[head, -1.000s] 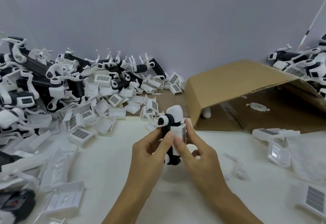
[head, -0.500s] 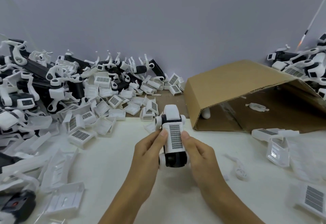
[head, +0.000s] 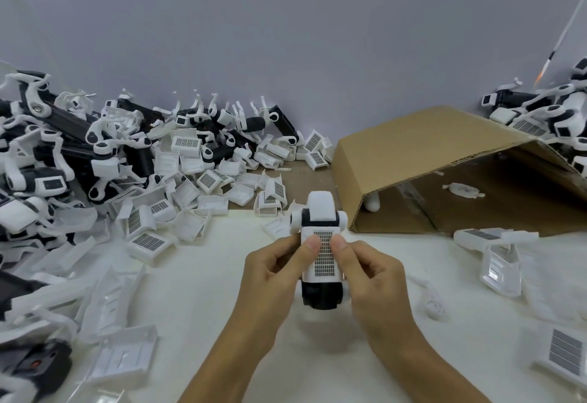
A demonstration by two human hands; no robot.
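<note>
Head view, from left to right: a heap [head: 63, 155] of black-and-white units and loose white covers fills the left side of the frame and spills onto the table [head: 203, 275]. Just right of centre the left hand [head: 273, 279] grips the unit [head: 322, 294], which is held upright just above the table, with its thumb flat on the grid cover [head: 324, 259]. The right hand [head: 374, 279] clamps the other side the same way, so the two thumbs sit side by side on the cover.

The cover looks seated square on the unit. I would judge the fitting nearly done, with only the last press and setting the unit aside left. Whether it has latched cannot be told.

A small clip [head: 433, 305] lies near the right hand. The box [head: 413, 139], on its side at upper right, opens toward the lower right. More covers [head: 500, 266] lie at the right edge.

Open room is the bare table below and left of the hands. The heap's fringe hems in the left and the box edge stands close behind the unit.
</note>
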